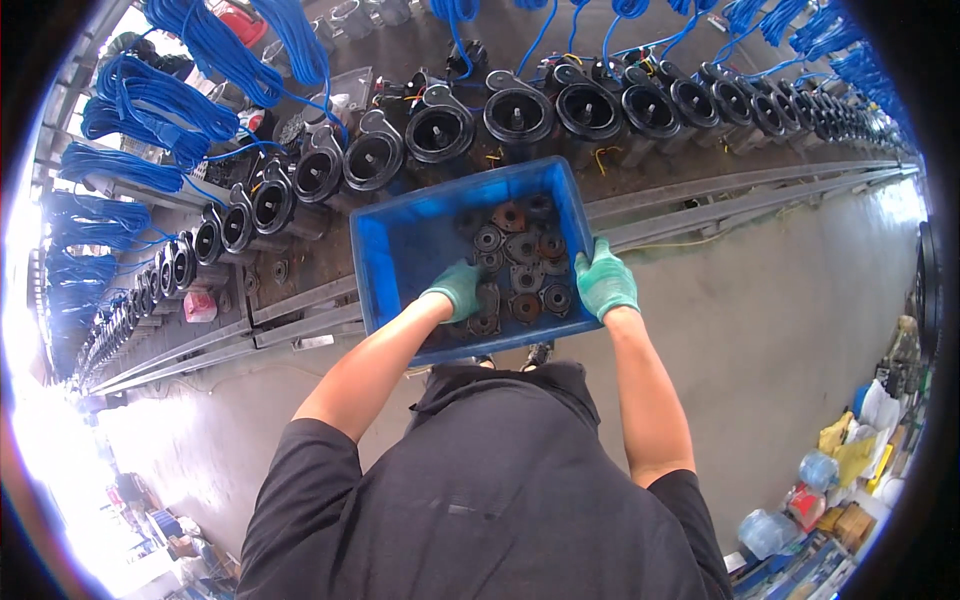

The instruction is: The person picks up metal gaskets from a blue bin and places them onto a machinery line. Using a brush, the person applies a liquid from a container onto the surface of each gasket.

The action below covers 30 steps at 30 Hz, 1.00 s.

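Round metal parts (521,247) lie loose in the right part of a blue bin (372,262), most dark grey and a few rust brown, some touching. The bin is at the near edge of the tabletop (325,258), with its far side overlapping that edge in view; whether it rests on anything there cannot be told. Its near side is close to the person's waist, above the floor (760,340).

The right hand (606,282), in a green glove, grips the bin's right wall at the rim. The left hand (459,288), gloved alike, reaches inside, just at the left of the parts; its fingertips are hidden, so I cannot tell whether it grasps one.

With the load gathered on the right, the bin could tip that way if the right hand slackened, and parts might slide or fall to the floor. If the bin were pushed farther in, its far wall could knock the row of black-rimmed motors (440,132) on the tabletop. Loose parts could also pinch the left hand's fingers should they shift.
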{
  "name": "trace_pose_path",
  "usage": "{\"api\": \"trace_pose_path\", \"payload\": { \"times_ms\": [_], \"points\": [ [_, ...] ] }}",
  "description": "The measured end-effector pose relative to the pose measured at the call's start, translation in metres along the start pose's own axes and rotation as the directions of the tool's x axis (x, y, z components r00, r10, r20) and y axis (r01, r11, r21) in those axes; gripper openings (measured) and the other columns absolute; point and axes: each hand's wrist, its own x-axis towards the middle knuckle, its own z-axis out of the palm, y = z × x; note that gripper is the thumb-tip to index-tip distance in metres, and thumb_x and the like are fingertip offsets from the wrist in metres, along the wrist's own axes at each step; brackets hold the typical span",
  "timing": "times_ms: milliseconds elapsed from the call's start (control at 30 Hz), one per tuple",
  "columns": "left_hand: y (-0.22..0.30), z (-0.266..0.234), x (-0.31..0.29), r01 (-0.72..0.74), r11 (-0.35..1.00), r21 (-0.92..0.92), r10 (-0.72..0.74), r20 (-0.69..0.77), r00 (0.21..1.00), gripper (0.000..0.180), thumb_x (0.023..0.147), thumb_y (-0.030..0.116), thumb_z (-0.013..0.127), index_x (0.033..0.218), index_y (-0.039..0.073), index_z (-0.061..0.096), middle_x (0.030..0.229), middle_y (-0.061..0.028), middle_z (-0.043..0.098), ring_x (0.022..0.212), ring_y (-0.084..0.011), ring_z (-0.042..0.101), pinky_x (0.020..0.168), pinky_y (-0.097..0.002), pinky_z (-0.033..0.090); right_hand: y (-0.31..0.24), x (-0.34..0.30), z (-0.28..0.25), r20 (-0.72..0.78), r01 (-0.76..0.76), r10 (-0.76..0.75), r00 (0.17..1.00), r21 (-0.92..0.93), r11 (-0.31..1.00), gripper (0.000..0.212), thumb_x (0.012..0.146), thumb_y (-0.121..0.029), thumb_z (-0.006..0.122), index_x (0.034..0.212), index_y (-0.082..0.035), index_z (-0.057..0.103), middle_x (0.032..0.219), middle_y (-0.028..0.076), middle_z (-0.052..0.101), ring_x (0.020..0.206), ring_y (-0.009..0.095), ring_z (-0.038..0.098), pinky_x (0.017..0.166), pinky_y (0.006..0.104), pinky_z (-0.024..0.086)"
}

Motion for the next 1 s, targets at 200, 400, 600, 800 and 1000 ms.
{"api": "trace_pose_path", "payload": {
  "times_ms": [200, 400, 600, 800, 1000],
  "points": [
    [-0.014, 0.013, -0.012, 0.035, 0.952, -0.303, -0.027, 0.031, 0.999, 0.058, 0.079, 0.014, 0.073, 0.133, 0.0, 0.058, 0.131, -0.029, 0.062, 0.12, -0.0429, 0.06, 0.101, -0.0432, 0.049, 0.0, 0.001, 0.006, -0.024, -0.014, 0.013, 1.0, -0.005, 1.0, 0.057, 0.1, -0.039, 0.05, 0.146, -0.004, 0.045, 0.118, 0.03, 0.067, 0.11, 0.047, 0.065, 0.096, 0.0537, 0.051],
    [-0.041, -0.039, -0.036, 0.064, 0.945, -0.32, -0.054, 0.04, 0.998, 0.041, 0.079, 0.021, 0.077, 0.115, 0.003, 0.072, 0.113, -0.0192, 0.074, 0.102, -0.0326, 0.071, 0.09, -0.0421, 0.055, -0.003, -0.003, 0.005, -0.009, -0.038, 0.038, 0.999, -0.012, 0.999, 0.057, 0.101, -0.04, 0.049, 0.145, -0.004, 0.046, 0.119, 0.03, 0.067, 0.111, 0.048, 0.064, 0.096, 0.0538, 0.05],
    [-0.046, -0.005, -0.013, -0.018, 0.974, -0.225, 0.0, -0.079, 0.997, 0.056, 0.081, 0.022, 0.075, 0.131, 0.001, 0.06, 0.125, -0.0241, 0.065, 0.119, -0.0387, 0.061, 0.103, -0.0456, 0.048, -0.002, 0.0, 0.009, -0.017, -0.033, 0.032, 0.999, -0.021, 0.999, 0.057, 0.101, -0.04, 0.049, 0.144, -0.003, 0.046, 0.119, 0.03, 0.067, 0.111, 0.047, 0.064, 0.096, 0.0537, 0.051],
    [-0.044, 0.004, 0.005, -0.011, 0.997, -0.074, 0.011, 0.007, 1.0, 0.062, 0.081, 0.023, 0.076, 0.135, 0.0, 0.057, 0.129, -0.0262, 0.063, 0.121, -0.0439, 0.058, 0.105, -0.0468, 0.047, -0.002, 0.0, 0.009, -0.026, -0.038, 0.037, 0.999, -0.021, 0.999, 0.06, 0.1, -0.04, 0.05, 0.146, -0.002, 0.044, 0.118, 0.031, 0.067, 0.11, 0.048, 0.065, 0.096, 0.0535, 0.05],
    [-0.033, -0.021, -0.018, -0.11, 0.972, -0.205, 0.112, -0.003, 0.994, 0.064, 0.077, 0.022, 0.079, 0.133, -0.001, 0.058, 0.128, -0.0281, 0.063, 0.118, -0.0423, 0.06, 0.102, -0.0458, 0.049, -0.002, 0.001, 0.009, -0.046, -0.039, 0.039, 0.998, -0.013, 0.999, 0.06, 0.1, -0.04, 0.05, 0.145, 0.0, 0.045, 0.119, 0.032, 0.066, 0.11, 0.047, 0.064, 0.096, 0.0526, 0.05]
  ]
}}
